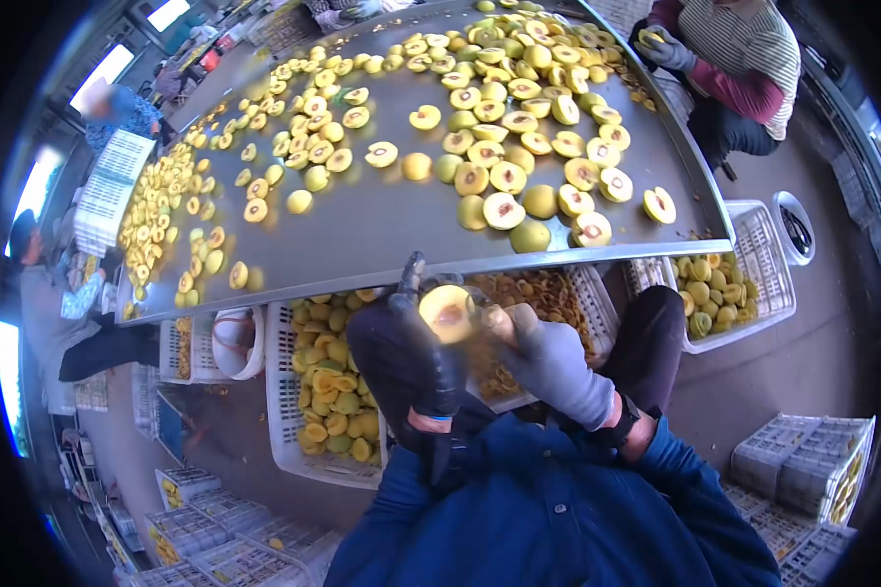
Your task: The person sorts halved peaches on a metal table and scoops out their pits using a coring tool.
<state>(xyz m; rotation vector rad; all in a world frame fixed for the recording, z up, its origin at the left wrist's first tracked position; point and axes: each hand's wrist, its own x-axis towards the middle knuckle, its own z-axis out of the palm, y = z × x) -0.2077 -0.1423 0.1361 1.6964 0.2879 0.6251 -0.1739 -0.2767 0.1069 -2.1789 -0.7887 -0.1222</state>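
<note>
Currently fruit half is held in L hand, poss. dropped if bumped by R hand, grip unclear (blur).

Bright side daylight; strong fisheye distortion, dark corners, blurred hands.

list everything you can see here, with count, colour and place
fruit half: one, yellow, left hand
table: one, grey, ahead
cut fruit: many, yellow, on table
crates: many, white, near table and on floor
crated fruit: many, yellow-green, in crates
scraps: many, orange-brown, crate between knees
bucket: one, white, right of table
co-workers: at least three, mixed clothing, around table
shirt: one, blue, on person
left hand: one, black glove, centre
right hand: one, grey glove, beside fruit half, fingertips blurred
</note>
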